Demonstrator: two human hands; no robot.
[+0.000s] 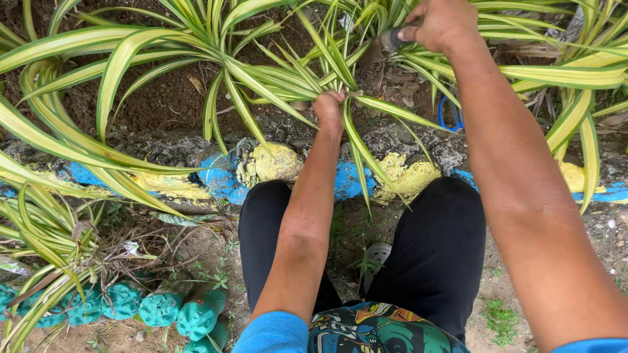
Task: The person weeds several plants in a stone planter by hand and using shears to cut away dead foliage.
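A rough stone kerb painted in blue and yellow patches edges a bed of dark bare soil. A row of upturned teal bottle bottoms lines the sandy ground at lower left. A blue loop lies among the leaves.

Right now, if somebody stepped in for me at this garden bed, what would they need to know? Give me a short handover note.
Left hand: closed around a gathered bunch of striped green-and-cream leaves at the base of the plant.
Right hand: gripping a dark-handled tool among the leaves further back; its working end is hidden.
The bed's edging of painted blue and yellow stones lies in front of the knees.
Done: leaves bunched and held.
Left: no cut or loosened leaves show yet; the plant stands rooted in the soil.
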